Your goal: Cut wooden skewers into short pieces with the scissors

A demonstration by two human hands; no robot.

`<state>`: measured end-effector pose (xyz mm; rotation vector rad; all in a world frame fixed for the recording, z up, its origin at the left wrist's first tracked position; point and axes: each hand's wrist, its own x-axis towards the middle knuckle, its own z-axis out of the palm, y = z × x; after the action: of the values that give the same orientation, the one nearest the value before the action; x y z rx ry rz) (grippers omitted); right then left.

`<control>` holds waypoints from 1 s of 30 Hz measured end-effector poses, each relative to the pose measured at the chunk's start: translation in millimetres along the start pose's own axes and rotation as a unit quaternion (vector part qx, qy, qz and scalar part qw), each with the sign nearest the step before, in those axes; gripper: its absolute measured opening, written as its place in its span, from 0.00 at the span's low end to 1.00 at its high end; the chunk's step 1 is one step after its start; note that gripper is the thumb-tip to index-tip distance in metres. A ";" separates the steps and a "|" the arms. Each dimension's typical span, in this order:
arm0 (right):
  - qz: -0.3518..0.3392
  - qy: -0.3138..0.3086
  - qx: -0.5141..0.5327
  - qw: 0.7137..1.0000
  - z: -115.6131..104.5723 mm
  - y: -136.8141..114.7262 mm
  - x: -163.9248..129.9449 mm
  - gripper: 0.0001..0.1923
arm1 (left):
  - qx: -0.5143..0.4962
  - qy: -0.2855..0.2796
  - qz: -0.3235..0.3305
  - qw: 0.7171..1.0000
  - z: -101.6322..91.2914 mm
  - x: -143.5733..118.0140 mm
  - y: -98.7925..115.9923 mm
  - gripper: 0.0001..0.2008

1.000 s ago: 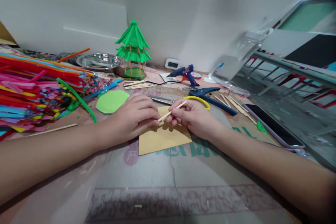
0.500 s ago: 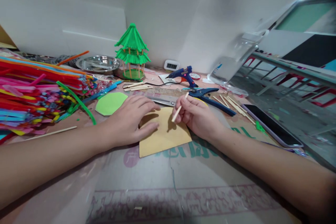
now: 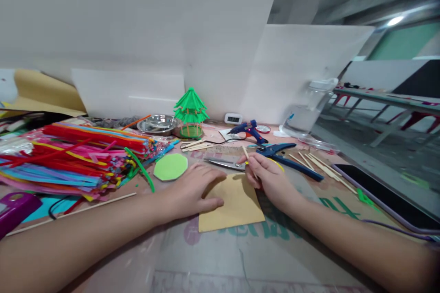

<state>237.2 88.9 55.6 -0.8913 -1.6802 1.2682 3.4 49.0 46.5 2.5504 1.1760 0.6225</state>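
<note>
My left hand (image 3: 199, 192) lies with fingers apart on the left side of a tan cardboard piece (image 3: 237, 210). Between the fingers of my right hand (image 3: 268, 176) is a short wooden stick (image 3: 244, 152), tilted, beside the card's upper right corner. Just behind the card lie scissors (image 3: 225, 163), partly covered by my right hand. A light green octagonal piece (image 3: 171, 167) rests left of them, behind my left hand. Blue-handled cutters (image 3: 292, 161) lie past my right hand.
Bundled pipe cleaners (image 3: 68, 160) fill the left. Behind stand a green-roofed pagoda model (image 3: 191, 110), a metal dish (image 3: 156, 124), a timer (image 3: 233, 118), a glue gun (image 3: 248, 130) and a clear jug (image 3: 304, 107). Wooden sticks (image 3: 323, 167) and a phone (image 3: 385, 194) lie at right.
The view has tilted up and shifted left, so things appear lower and further right. My right hand with the stick has moved from over the card towards its upper right corner.
</note>
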 end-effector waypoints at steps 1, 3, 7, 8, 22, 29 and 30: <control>-0.003 0.011 -0.006 1.000 -1.5 -1.1 0.8 0.20 | -0.014 0.004 0.001 1.000 1.3 -0.6 1.1 0.26; -0.014 0.036 -0.008 0.999 -5.1 -1.0 3.2 0.20 | -0.050 0.023 0.006 0.998 4.0 -1.1 3.8 0.25; -0.041 0.077 -0.003 0.996 -13.1 3.7 9.0 0.20 | -0.117 0.095 -0.033 0.988 -10.4 2.4 7.4 0.20; -0.041 0.081 -0.005 0.996 -14.6 4.8 10.0 0.20 | -0.128 0.116 -0.057 0.983 -23.0 3.7 6.1 0.19; -0.022 -0.040 -0.191 0.981 -12.8 4.6 6.9 0.16 | 0.071 0.147 -0.328 0.931 -194.7 12.8 -155.1 0.19; -0.164 -0.139 -0.448 0.868 -11.2 4.0 -4.0 0.09 | 0.242 0.164 -0.305 0.906 -196.0 7.3 -127.3 0.19; -0.162 -0.140 -0.464 0.860 -11.6 4.5 -2.8 0.09 | 0.262 0.175 -0.292 0.903 -196.0 4.6 -113.8 0.19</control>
<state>249.2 91.9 52.4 -0.8993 -2.6117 0.3000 -163.4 136.5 172.6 2.2892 2.3905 0.6891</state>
